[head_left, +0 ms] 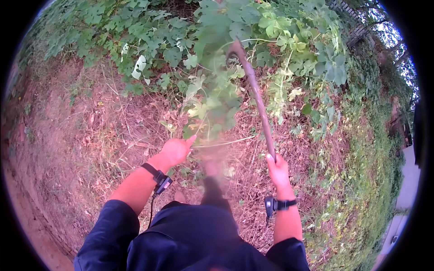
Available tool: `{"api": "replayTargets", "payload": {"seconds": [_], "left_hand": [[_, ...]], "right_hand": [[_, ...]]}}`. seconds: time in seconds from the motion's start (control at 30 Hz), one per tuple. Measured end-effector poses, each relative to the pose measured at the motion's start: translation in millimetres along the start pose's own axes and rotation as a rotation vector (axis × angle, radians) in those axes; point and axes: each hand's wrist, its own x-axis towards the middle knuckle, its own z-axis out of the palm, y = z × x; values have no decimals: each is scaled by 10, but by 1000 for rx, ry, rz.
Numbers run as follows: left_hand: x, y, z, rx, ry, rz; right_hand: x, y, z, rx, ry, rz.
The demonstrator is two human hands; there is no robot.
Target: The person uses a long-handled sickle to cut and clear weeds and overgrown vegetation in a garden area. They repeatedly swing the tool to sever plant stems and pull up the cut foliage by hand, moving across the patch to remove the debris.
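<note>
My right hand (278, 170) is wrapped round the lower end of a long, brownish hooked stick (257, 92). Its shaft slants up and slightly left, and the curved upper end reaches into the green leaves. Whether that end is wood or metal, I cannot make out. On the left, my left hand (176, 151) is closed at the end of a thin pale vine (228, 142), which runs off to the right from the fingers. Blurred vine leaves (217, 97) hang between the hands, hiding part of the ground behind them.
Dense leafy vines (149, 38) cover the far side. Dry grass and dead stems (117, 135) lie over the reddish ground. More greenery (366, 158) runs down the right, beside a pale paved strip (407, 180). My blurred leg (214, 192) shows at lower centre.
</note>
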Motion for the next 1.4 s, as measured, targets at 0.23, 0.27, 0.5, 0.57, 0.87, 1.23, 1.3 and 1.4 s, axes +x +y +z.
{"api": "replayTargets", "payload": {"seconds": [0.23, 0.27, 0.5, 0.57, 0.87, 1.23, 1.3, 1.4], "left_hand": [[-33, 16, -33, 34, 150, 33], [-49, 50, 15, -1, 184, 48], [-142, -92, 203, 19, 212, 170], [-72, -111, 193, 58, 184, 197], [-41, -192, 212, 182, -97, 181], [-110, -261, 376, 176, -300, 49], [-115, -260, 389, 155, -255, 62], [-152, -236, 396, 158, -173, 33]], "right_hand": [[469, 143, 190, -122, 12, 183], [220, 345, 68, -193, 31, 182], [-2213, 1201, -445, 118, 159, 499], [-3116, 1235, -467, 133, 183, 668], [-4267, 1572, -147, 467, 408, 1030], [25, 591, -76, 43, -16, 244], [964, 295, 292, -31, -123, 66], [2190, -107, 945, -180, -204, -100]]}}
